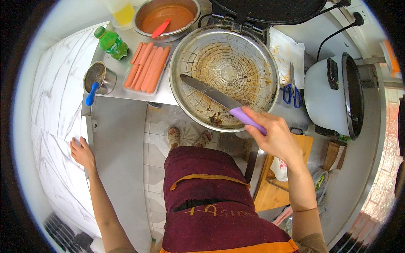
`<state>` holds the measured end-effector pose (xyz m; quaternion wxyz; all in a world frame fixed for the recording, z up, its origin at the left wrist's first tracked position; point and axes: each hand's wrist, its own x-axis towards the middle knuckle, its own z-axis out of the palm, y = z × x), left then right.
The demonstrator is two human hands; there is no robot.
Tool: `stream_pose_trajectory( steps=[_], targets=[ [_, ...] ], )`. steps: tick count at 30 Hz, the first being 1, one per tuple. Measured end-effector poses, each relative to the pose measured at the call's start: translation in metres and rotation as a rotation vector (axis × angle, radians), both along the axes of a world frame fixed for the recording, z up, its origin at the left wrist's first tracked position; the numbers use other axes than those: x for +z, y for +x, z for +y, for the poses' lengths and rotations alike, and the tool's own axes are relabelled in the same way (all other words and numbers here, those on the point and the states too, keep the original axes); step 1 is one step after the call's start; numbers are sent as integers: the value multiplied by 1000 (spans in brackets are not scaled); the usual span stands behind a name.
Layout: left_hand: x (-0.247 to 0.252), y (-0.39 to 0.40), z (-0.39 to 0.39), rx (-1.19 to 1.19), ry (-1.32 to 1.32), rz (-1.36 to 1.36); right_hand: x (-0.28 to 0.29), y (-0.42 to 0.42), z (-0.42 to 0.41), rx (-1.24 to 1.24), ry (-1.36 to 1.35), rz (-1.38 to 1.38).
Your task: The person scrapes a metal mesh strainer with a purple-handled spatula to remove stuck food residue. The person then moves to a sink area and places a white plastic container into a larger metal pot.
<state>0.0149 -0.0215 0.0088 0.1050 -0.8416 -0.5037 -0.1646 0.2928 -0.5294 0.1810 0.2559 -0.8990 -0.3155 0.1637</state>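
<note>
My right hand (272, 132) grips the purple handle of a wide-bladed knife (212, 94). The blade lies over a round metal tray (227, 47) with a web-like pattern, browned and scattered with burnt crumbs. My left hand (81, 153) rests at the edge of a white marble-patterned counter (58, 95), holding nothing. To the left of the tray, a clear plastic tray of sausages (148, 69) sits on the steel worktop. Behind it stands a steel bowl of reddish-brown sauce (167, 19) with a red-handled brush (161, 28) in it.
A green bottle (112, 44) and a steel cup (101, 79) with a blue-handled utensil stand at left. Behind the tray is a raised black griddle lid (265, 9). Rightward are blue-handled scissors (292, 91), a white cooker (322, 91) and a wooden board (272, 199).
</note>
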Motion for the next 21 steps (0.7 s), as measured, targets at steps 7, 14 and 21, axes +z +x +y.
stream_pose_trajectory(
  steps=[7,14,21],
  targets=[
    [1,7,-6,12,22,-22,6,-3,-12,-68,-26,-93],
    [-2,0,-3,-6,9,-22,18,11,-20,-62,-83,-67],
    [0,2,-3,20,-1,6,17,27,-15,87,-67,-69]
  ],
)
